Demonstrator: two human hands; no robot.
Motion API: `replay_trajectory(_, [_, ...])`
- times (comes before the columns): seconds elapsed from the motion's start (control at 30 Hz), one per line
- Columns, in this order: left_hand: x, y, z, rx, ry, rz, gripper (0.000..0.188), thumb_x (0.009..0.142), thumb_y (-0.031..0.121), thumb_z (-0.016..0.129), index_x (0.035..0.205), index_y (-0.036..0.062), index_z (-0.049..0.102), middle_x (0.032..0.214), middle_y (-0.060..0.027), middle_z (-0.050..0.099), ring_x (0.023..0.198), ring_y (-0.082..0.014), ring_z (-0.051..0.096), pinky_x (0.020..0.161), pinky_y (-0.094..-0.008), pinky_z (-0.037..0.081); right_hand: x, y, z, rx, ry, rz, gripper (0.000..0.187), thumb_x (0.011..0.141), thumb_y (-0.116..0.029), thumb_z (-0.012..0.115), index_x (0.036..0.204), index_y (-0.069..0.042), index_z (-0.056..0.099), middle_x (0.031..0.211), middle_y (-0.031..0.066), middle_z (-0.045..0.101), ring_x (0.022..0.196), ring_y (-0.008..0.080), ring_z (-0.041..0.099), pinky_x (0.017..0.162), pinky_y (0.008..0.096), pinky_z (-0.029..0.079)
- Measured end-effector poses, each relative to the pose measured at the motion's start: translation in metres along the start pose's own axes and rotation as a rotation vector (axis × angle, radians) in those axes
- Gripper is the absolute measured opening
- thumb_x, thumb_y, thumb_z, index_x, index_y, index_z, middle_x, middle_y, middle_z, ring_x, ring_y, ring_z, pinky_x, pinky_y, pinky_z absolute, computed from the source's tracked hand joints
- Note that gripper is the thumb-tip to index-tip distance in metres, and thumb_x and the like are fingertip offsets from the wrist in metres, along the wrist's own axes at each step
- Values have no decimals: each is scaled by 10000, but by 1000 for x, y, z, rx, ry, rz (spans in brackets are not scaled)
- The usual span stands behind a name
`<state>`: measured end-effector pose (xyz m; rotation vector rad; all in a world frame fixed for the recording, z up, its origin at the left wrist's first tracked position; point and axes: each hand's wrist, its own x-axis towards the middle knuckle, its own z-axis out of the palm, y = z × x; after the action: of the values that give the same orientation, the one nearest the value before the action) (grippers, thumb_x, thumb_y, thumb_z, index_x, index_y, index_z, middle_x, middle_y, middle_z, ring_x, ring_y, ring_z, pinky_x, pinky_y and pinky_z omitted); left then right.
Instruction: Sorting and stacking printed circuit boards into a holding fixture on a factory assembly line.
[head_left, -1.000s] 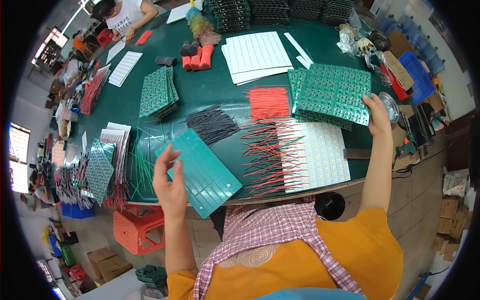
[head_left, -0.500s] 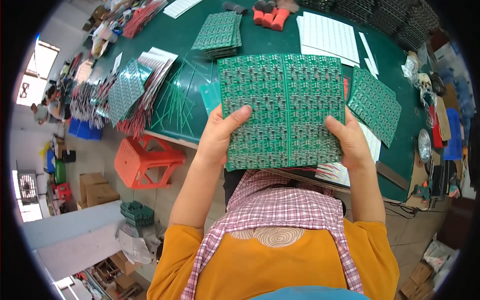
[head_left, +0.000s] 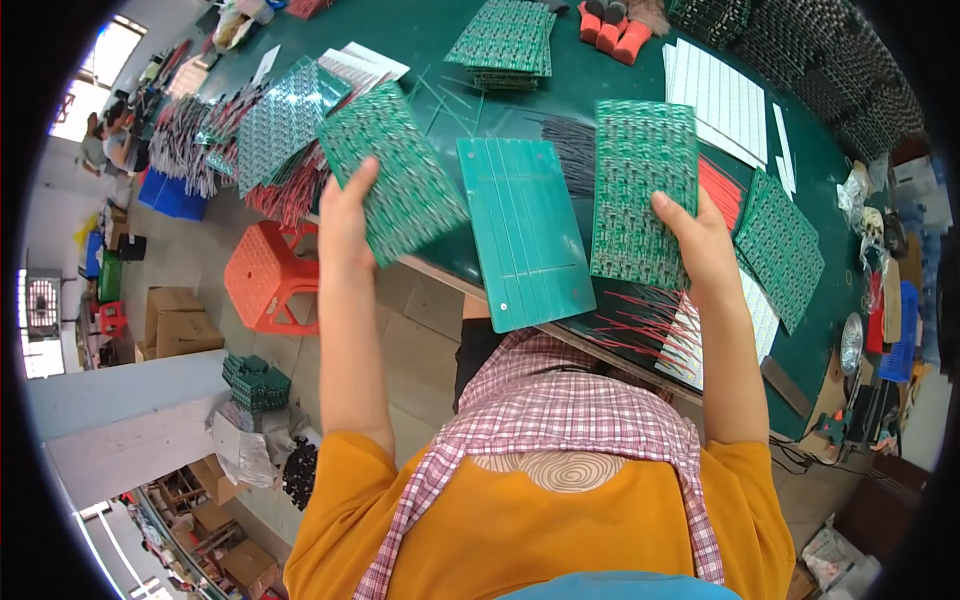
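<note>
My left hand (head_left: pixel 347 218) grips a green circuit board panel (head_left: pixel 405 178) by its near left edge, thumb on top. This panel is tilted and held up toward the left of the table. A second green circuit board panel (head_left: pixel 642 185) is in my right hand (head_left: pixel 706 245), gripped at its right side with the thumb on its face. That one stands nearly straight, apart from the first. Between them a teal flat plate (head_left: pixel 528 230) with thin grooves and corner screws lies at the table's near edge. My fingers beneath both panels are hidden.
A stack of circuit panels (head_left: pixel 502 40) stands at the back of the green table (head_left: pixel 430 35). More panels (head_left: pixel 780 245) lie at right, near white sheets (head_left: pixel 725 100) and red wires (head_left: pixel 722 190). Wire bundles (head_left: pixel 280 200) hang over the left edge, above an orange stool (head_left: pixel 270 275).
The two panel halves, held side by side as one wide sheet, are now apart, one in each hand. My hands have spread, left and right, uncovering the teal plate. The view has shifted too.
</note>
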<state>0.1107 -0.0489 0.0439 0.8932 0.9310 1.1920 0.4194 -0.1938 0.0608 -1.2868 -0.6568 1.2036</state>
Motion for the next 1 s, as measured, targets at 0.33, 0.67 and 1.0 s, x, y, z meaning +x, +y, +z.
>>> replay_trajectory(0.33, [68, -43, -56, 243, 25, -4, 296, 821, 49, 627, 1096, -24, 545, 1026, -94, 623, 899, -189, 601, 800, -327, 466, 42, 35, 40, -292, -121, -6, 426, 833, -124, 621, 1181, 55, 453, 1055, 142, 603, 940, 196, 594, 821, 313, 472])
replay_trajectory(0.67, [46, -49, -33, 693, 71, 98, 468, 803, 67, 643, 1212, -45, 443, 1051, -145, 580, 956, -222, 570, 821, -342, 459, 54, 36, 45, -587, -153, -87, 437, 822, -113, 604, 1187, 59, 437, 1057, 182, 601, 953, 243, 597, 833, 328, 466])
replay_trajectory(1.0, [-40, -79, 47, 288, -142, 7, 448, 934, 175, 540, 1270, -65, 367, 1002, -94, 605, 871, -119, 566, 787, -251, 450, 53, 20, 69, -913, -115, -205, 433, 813, -120, 603, 1151, 82, 423, 1006, 252, 606, 947, 359, 609, 813, 388, 476])
